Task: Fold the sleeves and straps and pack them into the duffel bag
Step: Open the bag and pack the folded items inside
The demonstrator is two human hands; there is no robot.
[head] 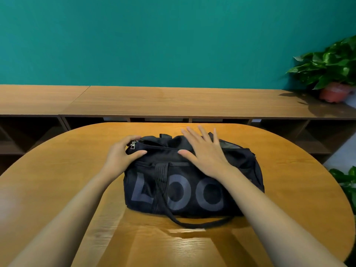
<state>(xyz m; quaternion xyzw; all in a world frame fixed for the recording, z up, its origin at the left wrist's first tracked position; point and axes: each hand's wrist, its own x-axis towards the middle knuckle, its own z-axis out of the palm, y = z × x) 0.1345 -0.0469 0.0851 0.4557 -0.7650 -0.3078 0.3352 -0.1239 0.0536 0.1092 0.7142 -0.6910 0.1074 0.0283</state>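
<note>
A black duffel bag (pixel 192 182) with large grey letters on its side lies across the middle of the round wooden table (pixel 57 170). Its top zipper runs left to right, with the silver zipper pulls (pixel 133 144) at the bag's left end. My left hand (pixel 122 153) grips that left end, fingers curled beside the pulls. Over the top of the bag, my right hand (pixel 204 151) lies flat with straight, spread fingers. A black carry strap (pixel 192 224) loops down from the bag onto the table in front. No sleeves or loose straps show outside the bag.
A long wooden shelf unit (pixel 173 101) runs behind the table against a teal wall. A potted plant (pixel 331 74) stands on its right end. More green leaves (pixel 346 182) show at the right edge beside the table.
</note>
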